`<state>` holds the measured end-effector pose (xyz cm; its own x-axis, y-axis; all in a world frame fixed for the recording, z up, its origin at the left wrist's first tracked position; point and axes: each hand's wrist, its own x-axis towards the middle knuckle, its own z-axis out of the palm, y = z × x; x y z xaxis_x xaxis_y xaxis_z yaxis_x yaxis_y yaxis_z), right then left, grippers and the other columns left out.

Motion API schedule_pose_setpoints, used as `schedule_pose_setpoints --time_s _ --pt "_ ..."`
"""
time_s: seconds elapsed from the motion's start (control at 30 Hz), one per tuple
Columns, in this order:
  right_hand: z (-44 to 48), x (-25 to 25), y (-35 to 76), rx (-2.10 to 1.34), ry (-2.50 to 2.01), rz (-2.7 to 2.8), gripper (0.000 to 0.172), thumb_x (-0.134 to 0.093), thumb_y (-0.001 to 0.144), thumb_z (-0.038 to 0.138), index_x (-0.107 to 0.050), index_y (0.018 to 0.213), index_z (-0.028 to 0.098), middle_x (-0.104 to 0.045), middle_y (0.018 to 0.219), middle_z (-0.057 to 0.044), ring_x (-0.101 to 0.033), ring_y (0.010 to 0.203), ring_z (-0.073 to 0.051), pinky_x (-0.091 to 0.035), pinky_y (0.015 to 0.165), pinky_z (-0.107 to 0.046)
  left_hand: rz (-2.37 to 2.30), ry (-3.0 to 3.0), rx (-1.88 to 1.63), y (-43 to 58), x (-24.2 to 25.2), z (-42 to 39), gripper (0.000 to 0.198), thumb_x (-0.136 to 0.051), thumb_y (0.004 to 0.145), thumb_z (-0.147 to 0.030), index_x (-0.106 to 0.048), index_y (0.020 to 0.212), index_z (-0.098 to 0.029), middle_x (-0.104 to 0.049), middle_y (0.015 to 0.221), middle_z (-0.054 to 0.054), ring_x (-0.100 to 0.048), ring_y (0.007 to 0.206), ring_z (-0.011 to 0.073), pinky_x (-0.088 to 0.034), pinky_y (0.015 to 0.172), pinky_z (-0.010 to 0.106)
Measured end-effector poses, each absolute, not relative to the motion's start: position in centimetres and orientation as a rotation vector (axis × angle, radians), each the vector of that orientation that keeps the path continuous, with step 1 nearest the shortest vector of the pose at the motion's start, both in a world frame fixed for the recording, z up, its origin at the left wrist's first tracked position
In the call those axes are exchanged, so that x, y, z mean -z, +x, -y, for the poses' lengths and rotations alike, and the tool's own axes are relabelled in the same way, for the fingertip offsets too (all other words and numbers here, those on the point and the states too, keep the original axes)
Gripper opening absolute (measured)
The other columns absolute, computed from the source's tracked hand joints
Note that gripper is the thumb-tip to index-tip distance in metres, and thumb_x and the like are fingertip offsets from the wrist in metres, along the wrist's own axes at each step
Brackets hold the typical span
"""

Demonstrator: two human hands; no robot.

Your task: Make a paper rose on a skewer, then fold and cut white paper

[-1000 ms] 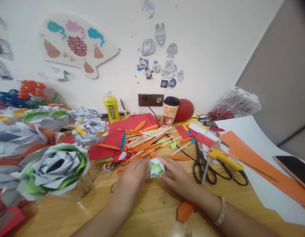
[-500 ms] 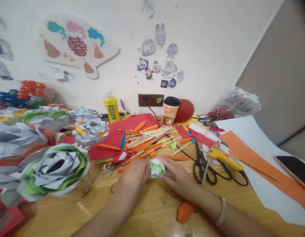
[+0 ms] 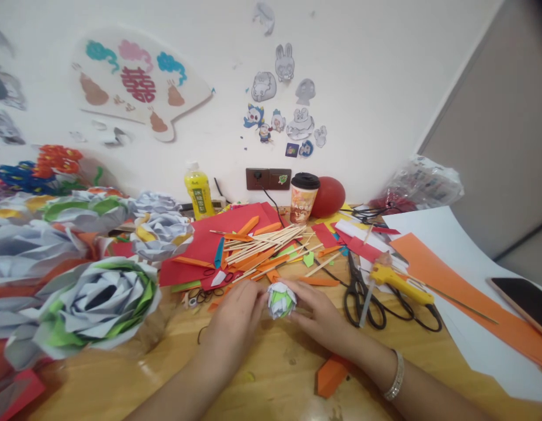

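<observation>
A small white and green paper flower point(image 3: 282, 300) is held over the table between both of my hands. My left hand point(image 3: 237, 311) is closed on its left side, fingertips against the outer petals. On the opposite side, my right hand point(image 3: 318, 310) grips it with curled fingers and thumb. The flower's underside is hidden from me. Just beyond my hands lie a heap of wooden sticks point(image 3: 264, 242) and folded orange paper strips. A folded orange paper piece point(image 3: 331, 376) rests below my right wrist.
Large paper flowers point(image 3: 106, 304) crowd the left side. Black scissors point(image 3: 357, 292) and a yellow glue gun point(image 3: 400, 282) lie to the right, near orange sheets point(image 3: 472, 304) and a phone point(image 3: 525, 304). A yellow bottle point(image 3: 199, 192), a lidded cup point(image 3: 304, 199) and a red balloon point(image 3: 331, 197) stand behind.
The flower is turned slightly and sits a touch further right in my fingers. Both hands keep their hold, with almost no other movement.
</observation>
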<state>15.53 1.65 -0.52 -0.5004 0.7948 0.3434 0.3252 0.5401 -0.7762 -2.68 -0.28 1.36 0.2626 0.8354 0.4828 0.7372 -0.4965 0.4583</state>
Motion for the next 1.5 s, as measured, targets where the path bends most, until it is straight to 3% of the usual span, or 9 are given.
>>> schedule_pose_setpoints --time_s 0.17,0.47,0.67,0.83,1.0,1.3,1.5 --pt "-1.7 0.3 15.6 -0.931 -0.875 2.034 0.048 -0.058 0.076 0.018 -0.046 0.122 0.020 -0.056 0.116 -0.009 -0.052 0.105 -0.020 -0.040 0.091 -0.036 -1.407 2.233 -0.985 -2.5 -2.4 0.1 0.013 -0.039 0.084 -0.023 -0.049 0.076 -0.020 -0.057 0.074 0.002 -0.053 0.068 0.0159 -0.045 0.062 0.028" --pt "-1.6 0.9 15.7 -1.064 -0.852 1.965 0.051 -0.065 0.071 0.021 -0.051 0.119 0.022 -0.059 0.112 -0.007 -0.054 0.101 -0.020 -0.041 0.089 -0.035 -1.217 2.357 -0.805 -3.6 -2.8 -0.8 0.024 -0.038 0.085 -0.026 -0.045 0.063 -0.019 -0.052 0.066 0.000 -0.048 0.063 0.0136 -0.039 0.057 0.023" --pt "-1.7 0.7 15.6 -1.606 -0.676 1.572 0.053 -0.074 0.061 0.026 -0.057 0.111 0.019 -0.062 0.101 -0.005 -0.055 0.097 -0.019 -0.042 0.087 -0.034 -1.129 2.109 -0.838 -3.7 -2.6 -1.0 0.030 -0.036 0.085 -0.033 -0.043 0.060 -0.018 -0.046 0.060 -0.002 -0.045 0.058 0.0121 -0.037 0.054 0.022" --pt "-1.7 0.0 16.0 -1.938 -0.574 1.353 0.038 -0.074 0.061 0.032 -0.065 0.093 0.012 -0.062 0.078 -0.003 -0.056 0.071 -0.012 -0.046 0.067 -0.025 -1.023 1.930 -0.996 -4.1 -2.8 -0.9 0.020 -0.044 0.083 -0.035 -0.052 0.077 -0.018 -0.054 0.073 0.000 -0.052 0.070 0.0140 -0.043 0.064 0.024" --pt "-1.3 -0.5 16.0 -2.145 -0.500 1.205 0.039 -0.076 0.058 0.033 -0.065 0.087 0.010 -0.060 0.077 -0.004 -0.056 0.068 -0.011 -0.047 0.061 -0.023 -0.869 2.018 -1.051 -4.1 -3.2 -0.6 0.022 -0.051 0.079 -0.039 -0.059 0.077 -0.019 -0.058 0.079 0.005 -0.055 0.077 0.0167 -0.045 0.072 0.030" --pt "-1.4 -0.4 16.0 -2.202 -0.461 1.120 0.031 -0.071 0.064 0.029 -0.064 0.087 0.009 -0.061 0.076 -0.006 -0.058 0.068 -0.012 -0.049 0.060 -0.024 -0.842 2.183 -1.028 -4.2 -3.6 -0.5 0.027 -0.050 0.079 -0.041 -0.065 0.072 -0.020 -0.055 0.080 0.005 -0.055 0.076 0.0153 -0.046 0.068 0.027" --pt "-1.3 -0.4 15.9 -2.212 -0.473 1.123 0.031 -0.070 0.064 0.028 -0.064 0.088 0.010 -0.061 0.076 -0.006 -0.057 0.070 -0.012 -0.049 0.060 -0.023 -0.878 2.228 -1.002 -4.0 -3.9 -0.1 0.027 -0.043 0.084 -0.035 -0.061 0.072 -0.019 -0.055 0.075 0.004 -0.054 0.072 0.0142 -0.046 0.066 0.026"
